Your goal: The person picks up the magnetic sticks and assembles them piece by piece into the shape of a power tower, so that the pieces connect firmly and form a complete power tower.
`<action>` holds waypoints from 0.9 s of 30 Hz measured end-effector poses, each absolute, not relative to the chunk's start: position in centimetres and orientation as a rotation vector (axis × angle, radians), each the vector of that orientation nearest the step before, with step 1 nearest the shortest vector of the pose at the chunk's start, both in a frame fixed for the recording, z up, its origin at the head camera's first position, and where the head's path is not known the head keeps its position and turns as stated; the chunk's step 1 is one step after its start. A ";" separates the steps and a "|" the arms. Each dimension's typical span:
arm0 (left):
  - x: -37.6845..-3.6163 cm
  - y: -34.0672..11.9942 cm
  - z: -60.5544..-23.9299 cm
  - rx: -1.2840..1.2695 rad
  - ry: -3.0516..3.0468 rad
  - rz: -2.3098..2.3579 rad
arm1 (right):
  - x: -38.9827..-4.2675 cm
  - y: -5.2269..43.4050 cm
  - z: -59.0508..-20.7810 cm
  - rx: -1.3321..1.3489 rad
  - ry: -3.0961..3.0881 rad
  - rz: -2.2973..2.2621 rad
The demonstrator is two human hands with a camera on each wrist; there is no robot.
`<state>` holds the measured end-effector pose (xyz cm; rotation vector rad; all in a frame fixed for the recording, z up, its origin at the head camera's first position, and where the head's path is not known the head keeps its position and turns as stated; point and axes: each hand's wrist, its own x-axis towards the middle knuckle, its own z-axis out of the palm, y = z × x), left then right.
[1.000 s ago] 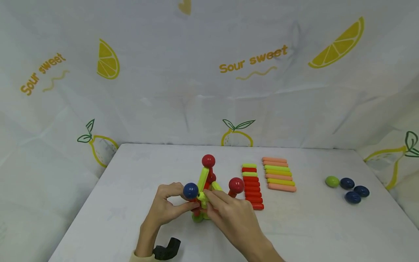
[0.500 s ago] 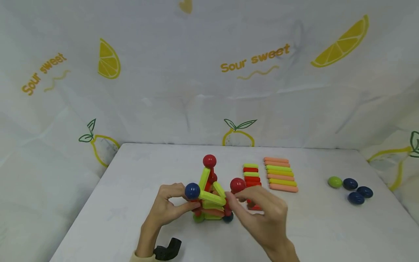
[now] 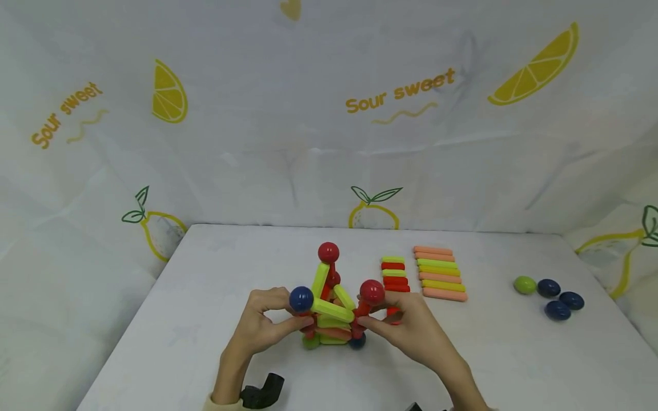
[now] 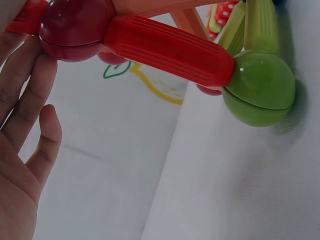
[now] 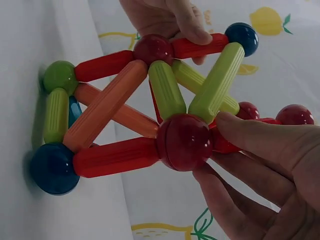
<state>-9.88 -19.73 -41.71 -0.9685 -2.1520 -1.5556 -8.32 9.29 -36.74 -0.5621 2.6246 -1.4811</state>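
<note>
A frame of magnetic rods and balls stands on the white table [image 3: 493, 359] between both hands. Its base has a green ball [image 4: 258, 87] and a dark blue ball [image 5: 55, 169]; crossed orange rods [image 5: 107, 112] brace a side. My left hand [image 3: 269, 321] pinches the upper left red rod [image 5: 201, 47] below a blue ball [image 3: 301, 299]. At the opposite side, my right hand [image 3: 413, 328] grips the upper right red rod [image 5: 225, 141], fingertips right at the middle red ball [image 5: 185, 142]. A lime rod [image 3: 333, 310] slants from the blue ball toward that joint. Another red ball [image 3: 372, 292] tops the right side.
Right of the frame lies a row of short red and lime rods [image 3: 394, 281], partly behind my right hand. Longer orange, yellow and lime rods [image 3: 441, 277] lie beyond. Farther right sit a loose green ball [image 3: 525, 285] and several dark blue balls [image 3: 557, 310].
My right hand has moved from the frame's centre to its right side and now grips the red rod there. The lime rod spans the front. My left hand has kept its hold.
</note>
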 end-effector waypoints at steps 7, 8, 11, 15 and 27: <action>-10.0 -19.6 -41.6 -0.965 -2.158 -1.540 | -8.3 8.3 -36.9 -0.542 2.680 -1.436; -10.0 -19.6 -41.6 -0.962 -2.159 -1.542 | -8.3 8.2 -36.9 -0.540 2.683 -1.428; -10.0 -19.7 -41.6 -0.963 -2.162 -1.544 | -8.4 8.1 -36.9 -0.547 2.677 -1.413; -9.9 -19.9 -41.5 -0.961 -2.203 -1.518 | -8.5 8.4 -36.9 -0.587 2.637 -1.390; -9.7 -20.9 -41.3 -0.802 -2.329 -1.407 | -8.9 9.8 -37.1 -0.651 2.386 -1.392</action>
